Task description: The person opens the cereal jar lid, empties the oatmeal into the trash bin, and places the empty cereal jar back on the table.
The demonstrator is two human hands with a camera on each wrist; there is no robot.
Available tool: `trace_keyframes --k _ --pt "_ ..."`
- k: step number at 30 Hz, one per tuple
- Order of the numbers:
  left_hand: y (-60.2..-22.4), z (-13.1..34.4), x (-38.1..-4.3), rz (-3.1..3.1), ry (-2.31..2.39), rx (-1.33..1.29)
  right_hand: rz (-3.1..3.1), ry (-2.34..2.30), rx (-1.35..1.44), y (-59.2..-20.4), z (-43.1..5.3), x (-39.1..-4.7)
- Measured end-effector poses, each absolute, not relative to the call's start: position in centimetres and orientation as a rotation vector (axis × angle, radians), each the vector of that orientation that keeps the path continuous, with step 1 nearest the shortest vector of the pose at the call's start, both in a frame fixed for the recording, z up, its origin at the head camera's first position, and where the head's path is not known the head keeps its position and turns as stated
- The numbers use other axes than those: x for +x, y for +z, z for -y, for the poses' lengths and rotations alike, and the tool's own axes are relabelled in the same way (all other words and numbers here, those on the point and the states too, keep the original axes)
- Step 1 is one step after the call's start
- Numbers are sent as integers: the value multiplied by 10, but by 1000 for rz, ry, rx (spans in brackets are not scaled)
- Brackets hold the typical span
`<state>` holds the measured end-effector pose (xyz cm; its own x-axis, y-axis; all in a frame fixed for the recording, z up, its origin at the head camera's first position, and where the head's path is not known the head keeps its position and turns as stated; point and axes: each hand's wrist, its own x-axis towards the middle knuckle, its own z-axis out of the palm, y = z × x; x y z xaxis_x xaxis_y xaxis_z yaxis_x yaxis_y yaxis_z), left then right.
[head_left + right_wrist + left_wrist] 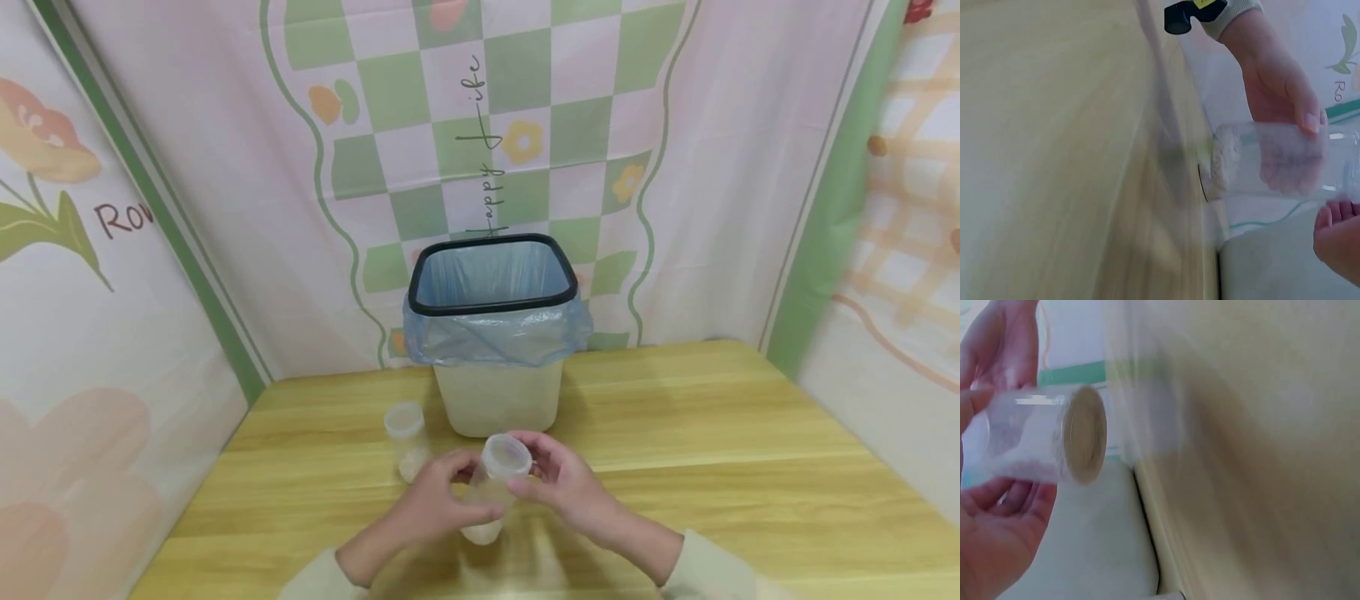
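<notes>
A clear plastic jar (1229, 159) with a translucent lid (506, 457) is held upright, slightly tilted, between both hands above the table. My left hand (431, 500) grips its body, thumb across the front and fingers behind. At the top, my right hand (570, 485) pinches the lid, with the thumb in front and fingers at the far side. White grainy contents (482, 532) lie in the bottom of the jar. In the left wrist view, the round base (1086, 435) of the jar hangs clear of the tabletop.
A second lidded jar (405, 423) with pale contents stands on the wooden table (675, 433), left of the hands. Behind them is a cream bin (501, 396) with a black rim and blue liner bag (498, 333). Patterned curtains (720, 167) surround the table's back and sides.
</notes>
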<state>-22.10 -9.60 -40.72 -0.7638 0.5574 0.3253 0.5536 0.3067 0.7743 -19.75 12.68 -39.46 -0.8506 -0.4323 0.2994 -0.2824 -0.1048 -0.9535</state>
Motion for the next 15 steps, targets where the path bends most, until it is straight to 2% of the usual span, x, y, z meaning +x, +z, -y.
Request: trace_keyframes --k 5,15 --pt "-406 101 -226 -2412 1465 1108 -1882 -2030 -926 -398 -134 -204" --pt "-408 102 -226 -2477 1447 1044 -1936 -2028 -943 -399 -130 -203"
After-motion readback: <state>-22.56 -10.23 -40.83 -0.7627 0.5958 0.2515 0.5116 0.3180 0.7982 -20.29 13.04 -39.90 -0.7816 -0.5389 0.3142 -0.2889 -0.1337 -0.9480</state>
